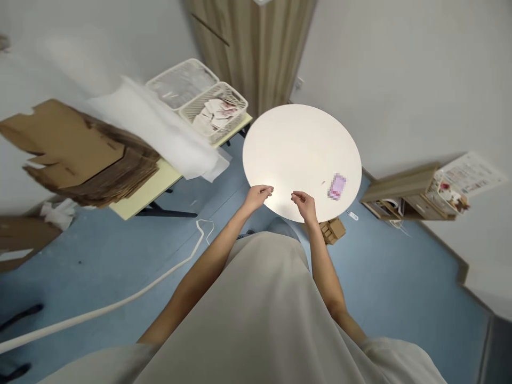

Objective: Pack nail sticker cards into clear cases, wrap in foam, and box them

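Note:
Both of my hands hover at the near edge of a round white table. My left hand is over the rim at the left, its fingers loosely bent and pointing inward, with nothing visible in them. Facing it across a gap, my right hand has thumb and fingers slightly apart and also appears to hold nothing. On the tabletop to the right lies a pink-purple rectangular thing, pixelated so its kind is unclear. A tiny reddish speck shows beside it.
At left, a pale yellow table carries stacked flat cardboard boxes, white wrapping sheets and a white basket of cards. A white hose-like tube crosses the blue floor. A small wooden shelf stands right; brown cartons sit below the table.

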`<state>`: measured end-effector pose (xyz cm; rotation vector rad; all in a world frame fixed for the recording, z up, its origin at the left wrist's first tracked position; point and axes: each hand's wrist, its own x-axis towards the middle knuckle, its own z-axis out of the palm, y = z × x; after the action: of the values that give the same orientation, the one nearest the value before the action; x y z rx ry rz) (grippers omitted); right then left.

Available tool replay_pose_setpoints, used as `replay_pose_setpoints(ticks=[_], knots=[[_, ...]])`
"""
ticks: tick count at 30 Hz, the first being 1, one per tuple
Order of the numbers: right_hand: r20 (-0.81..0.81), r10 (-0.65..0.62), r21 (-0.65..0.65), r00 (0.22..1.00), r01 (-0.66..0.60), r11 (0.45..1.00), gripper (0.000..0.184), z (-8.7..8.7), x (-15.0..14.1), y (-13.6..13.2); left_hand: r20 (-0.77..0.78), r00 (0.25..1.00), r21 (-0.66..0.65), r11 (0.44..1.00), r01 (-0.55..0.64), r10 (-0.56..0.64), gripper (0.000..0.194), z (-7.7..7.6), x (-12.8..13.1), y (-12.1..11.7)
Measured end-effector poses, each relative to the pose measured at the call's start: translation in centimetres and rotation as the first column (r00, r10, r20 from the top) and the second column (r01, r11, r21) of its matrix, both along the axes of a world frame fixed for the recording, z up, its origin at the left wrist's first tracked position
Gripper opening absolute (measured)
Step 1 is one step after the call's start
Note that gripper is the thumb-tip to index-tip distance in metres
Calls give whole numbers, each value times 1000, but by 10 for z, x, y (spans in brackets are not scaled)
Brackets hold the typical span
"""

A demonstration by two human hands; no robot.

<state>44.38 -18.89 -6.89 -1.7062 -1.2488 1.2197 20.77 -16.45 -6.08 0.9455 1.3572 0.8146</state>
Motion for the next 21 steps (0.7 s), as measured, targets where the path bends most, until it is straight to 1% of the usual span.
replay_pose_setpoints(ticks=[3, 6, 9, 12, 14, 17, 21], knots=[[5, 109, 33, 994, -109, 993, 41, 11, -46, 36, 33, 993, 42, 992, -115, 114, 25, 7, -37, 6], [28, 206, 43, 978, -207, 977, 39, 17, -87, 74, 46, 974, 46, 974, -222, 220, 28, 9, -69, 14], [62, 269, 59, 961, -273, 960, 37, 16, -126, 111, 44, 956, 40, 956, -291, 290, 31, 8, -100, 25], [101, 310, 89, 945, -319, 944, 33, 11, -166, 149, 34, 946, 38, 945, -324, 323, 36, 8, -132, 42], [139, 339, 85, 930, -352, 932, 30, 8, -193, 177, 17, 939, 28, 939, -343, 343, 39, 10, -154, 57], [234, 381, 67, 894, -406, 911, 25, 4, -234, 221, -18, 920, 13, 920, -391, 392, 44, 15, -186, 87], [389, 443, 72, 808, -506, 860, 24, -2, -284, 284, -66, 901, 16, 904, -428, 428, 46, 21, -222, 135]])
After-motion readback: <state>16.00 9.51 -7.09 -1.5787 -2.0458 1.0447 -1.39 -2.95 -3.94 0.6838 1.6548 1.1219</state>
